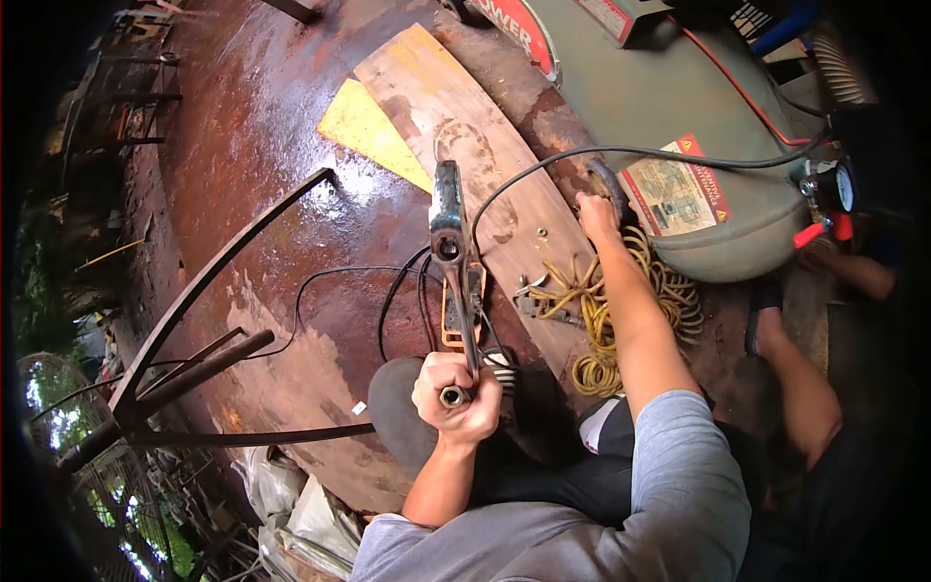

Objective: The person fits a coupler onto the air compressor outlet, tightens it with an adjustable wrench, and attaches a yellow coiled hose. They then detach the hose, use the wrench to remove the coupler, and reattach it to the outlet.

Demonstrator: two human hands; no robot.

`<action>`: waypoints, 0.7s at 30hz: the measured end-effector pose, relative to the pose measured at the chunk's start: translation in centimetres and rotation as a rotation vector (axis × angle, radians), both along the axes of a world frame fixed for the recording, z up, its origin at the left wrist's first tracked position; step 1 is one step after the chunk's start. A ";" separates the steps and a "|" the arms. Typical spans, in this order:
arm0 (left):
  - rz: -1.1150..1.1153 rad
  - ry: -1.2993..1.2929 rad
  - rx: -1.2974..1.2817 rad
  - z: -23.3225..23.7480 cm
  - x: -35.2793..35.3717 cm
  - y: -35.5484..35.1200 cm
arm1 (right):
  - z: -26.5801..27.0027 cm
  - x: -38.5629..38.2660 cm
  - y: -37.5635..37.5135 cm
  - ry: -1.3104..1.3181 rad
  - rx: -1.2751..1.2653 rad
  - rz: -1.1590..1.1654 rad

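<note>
Long grey metal wrench is already gripped in the closed left hand, at six o'clock; further progress is unshown. What the half-curled right hand holds, at two o'clock, cannot be told.

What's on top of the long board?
On the board: a small ring, a metal fitting and part of the yellow hose; a black cable crosses over it. What the hose covers is hidden.
</note>
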State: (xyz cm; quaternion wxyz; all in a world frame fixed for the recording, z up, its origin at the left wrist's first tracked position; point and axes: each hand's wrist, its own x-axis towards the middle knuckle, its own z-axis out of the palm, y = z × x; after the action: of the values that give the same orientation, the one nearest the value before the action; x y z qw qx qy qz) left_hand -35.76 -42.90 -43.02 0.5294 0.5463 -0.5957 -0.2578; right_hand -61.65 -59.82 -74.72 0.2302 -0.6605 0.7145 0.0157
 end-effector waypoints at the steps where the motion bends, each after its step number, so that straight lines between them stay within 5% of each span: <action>1: -0.003 -0.021 -0.006 0.2 0.1 0.0 | -0.7 -0.2 0.1 0.013 -0.022 -0.012; 12: 0.091 0.056 0.026 -0.5 -0.7 -0.4 | -1.6 0.0 -0.1 -0.083 -0.053 -0.108; 16: 0.056 0.001 0.038 -0.6 -0.8 -1.0 | -2.7 1.0 -0.8 -0.585 -0.264 -0.424; 20: -0.057 0.044 0.057 -1.2 -1.4 -2.6 | 4.7 3.4 1.6 -0.376 -0.520 -0.181; 21: -0.064 0.051 0.066 -1.5 -1.6 -3.0 | 5.6 4.1 2.6 -0.381 -0.417 -0.145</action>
State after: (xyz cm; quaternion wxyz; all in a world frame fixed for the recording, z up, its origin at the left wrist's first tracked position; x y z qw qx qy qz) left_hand -37.41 -45.87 -44.50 0.5176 0.5373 -0.5904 -0.3079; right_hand -57.58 -57.20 -69.10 0.2202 -0.6317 0.6916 -0.2722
